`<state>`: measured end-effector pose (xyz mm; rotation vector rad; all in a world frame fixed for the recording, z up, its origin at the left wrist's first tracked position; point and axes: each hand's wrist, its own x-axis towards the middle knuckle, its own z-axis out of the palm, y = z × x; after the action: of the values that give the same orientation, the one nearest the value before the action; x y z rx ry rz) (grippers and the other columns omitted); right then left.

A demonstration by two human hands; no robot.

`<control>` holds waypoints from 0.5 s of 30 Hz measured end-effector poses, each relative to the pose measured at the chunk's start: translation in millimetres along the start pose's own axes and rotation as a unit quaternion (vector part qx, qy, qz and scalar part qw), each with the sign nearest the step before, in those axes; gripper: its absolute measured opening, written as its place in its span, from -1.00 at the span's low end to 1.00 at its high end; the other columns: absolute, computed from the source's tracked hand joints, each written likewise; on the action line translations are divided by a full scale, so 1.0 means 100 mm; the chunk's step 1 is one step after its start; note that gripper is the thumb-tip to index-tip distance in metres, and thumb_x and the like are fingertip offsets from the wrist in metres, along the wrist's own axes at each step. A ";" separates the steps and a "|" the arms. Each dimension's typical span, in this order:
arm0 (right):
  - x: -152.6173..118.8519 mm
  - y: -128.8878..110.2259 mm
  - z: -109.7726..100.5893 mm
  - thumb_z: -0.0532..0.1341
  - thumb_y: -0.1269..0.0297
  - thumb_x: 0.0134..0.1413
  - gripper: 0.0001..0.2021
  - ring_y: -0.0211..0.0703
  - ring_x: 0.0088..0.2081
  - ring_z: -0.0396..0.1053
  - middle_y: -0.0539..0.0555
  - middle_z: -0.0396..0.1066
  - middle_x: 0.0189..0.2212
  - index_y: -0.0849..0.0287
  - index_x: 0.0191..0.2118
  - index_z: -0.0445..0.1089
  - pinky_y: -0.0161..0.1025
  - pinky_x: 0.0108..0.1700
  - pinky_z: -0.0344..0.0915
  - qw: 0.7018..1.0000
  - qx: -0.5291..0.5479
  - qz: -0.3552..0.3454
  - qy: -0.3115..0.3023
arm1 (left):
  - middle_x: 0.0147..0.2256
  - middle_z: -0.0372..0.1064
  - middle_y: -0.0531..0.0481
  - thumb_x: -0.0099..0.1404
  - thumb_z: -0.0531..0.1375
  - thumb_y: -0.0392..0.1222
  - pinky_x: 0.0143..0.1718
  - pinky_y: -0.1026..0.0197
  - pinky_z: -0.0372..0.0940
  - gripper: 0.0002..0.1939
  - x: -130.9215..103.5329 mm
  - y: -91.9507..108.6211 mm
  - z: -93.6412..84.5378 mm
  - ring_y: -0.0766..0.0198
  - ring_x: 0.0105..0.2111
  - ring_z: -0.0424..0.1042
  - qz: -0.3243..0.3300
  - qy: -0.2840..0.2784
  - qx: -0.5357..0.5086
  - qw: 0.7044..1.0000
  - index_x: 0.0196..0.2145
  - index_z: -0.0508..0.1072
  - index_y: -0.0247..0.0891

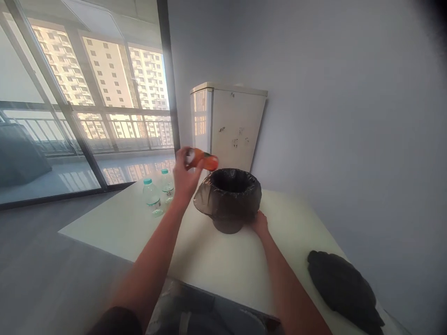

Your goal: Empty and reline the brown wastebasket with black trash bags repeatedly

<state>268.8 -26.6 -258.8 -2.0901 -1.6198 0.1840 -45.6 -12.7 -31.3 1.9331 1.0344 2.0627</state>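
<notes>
My left hand (185,174) is closed around a small orange bottle (200,159), held sideways above the table, just left of the bin's opening. Motion blurs the bottle a little, and its label cannot be read. A trash bin (228,225) stands upright on the table, lined with a black plastic bag (235,204) folded over its rim. At the bin's lower right side, my right hand (260,224) grips it, with the fingertips partly hidden by the bag. The inside of the bin is too dark to make out.
Two clear bottles with teal caps, a nearer bottle (152,197) and a farther bottle (166,184), stand left of my left arm. A dark bundle (344,288) lies at the table's (209,265) right edge. Behind are a white fridge (237,121) and glass doors (87,116).
</notes>
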 end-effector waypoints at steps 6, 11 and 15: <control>-0.06 -0.06 -0.11 0.17 0.19 0.36 -0.75 -0.04 -0.13 0.57 0.15 0.63 -0.11 0.10 -0.02 0.54 -0.32 -0.25 0.23 1.000 -0.010 -0.012 -0.007 | 0.11 0.45 -0.20 0.20 0.46 0.03 0.24 -0.17 0.34 -0.48 -0.10 0.24 0.48 -0.10 0.15 0.44 0.015 -0.175 0.098 0.980 0.07 0.53 -0.17; -0.05 -0.04 -0.09 0.19 0.17 0.34 -0.75 0.01 -0.14 0.58 0.20 0.62 -0.16 0.14 -0.09 0.58 -0.28 -0.25 0.22 0.999 -0.012 -0.018 -0.025 | 0.14 0.34 -0.23 0.35 0.35 0.09 0.26 -0.11 0.28 -0.58 -0.25 -0.11 -0.17 -0.06 0.19 0.37 0.017 0.094 0.193 0.977 0.08 0.53 -0.12; -0.03 -0.03 -0.06 0.20 0.16 0.31 -0.73 0.06 -0.13 0.58 0.24 0.61 -0.14 0.15 -0.05 0.57 -0.25 -0.23 0.22 0.999 -0.002 -0.016 -0.034 | 0.31 0.15 -0.43 0.22 0.42 0.22 0.35 -0.22 0.13 -0.05 -0.20 -0.61 -0.96 -0.23 0.35 0.17 -0.076 0.243 0.367 0.895 0.37 0.18 -0.27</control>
<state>268.0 -30.8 -252.6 -2.0801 -1.6941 0.2418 -152.0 -13.8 -76.5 1.4742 2.2667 2.3165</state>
